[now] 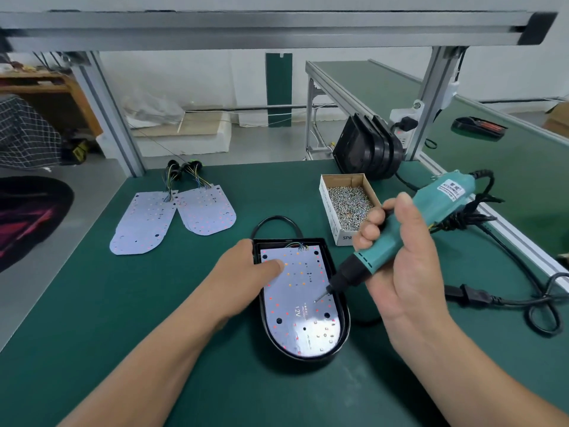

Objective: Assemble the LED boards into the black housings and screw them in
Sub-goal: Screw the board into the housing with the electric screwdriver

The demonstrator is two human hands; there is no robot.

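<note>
A black housing [338,306] is lying near the front middle of the green tabletop [92,303], its rounded end toward the person, with an LED board [300,303] sitting inside its rim. The left hand [246,272] is resting flat, fingers spread loosely, pressing the board's upper left part and overlapping the housing's left edge. The right hand [397,257] is wrapping tightly around a teal electric screwdriver [400,235], tilting it so the bit is touching the board close to the housing's right wall. A cardboard box of screws [348,204] is standing just behind the right hand. Two spare LED boards [172,217] are lying well apart to the left, near the tabletop's far edge, leaving open green surface between them and the housing and all along the front. More black housings [369,146] are leaning at the far right corner. The screwdriver's cable [523,291] is looping along the right edge.
</note>
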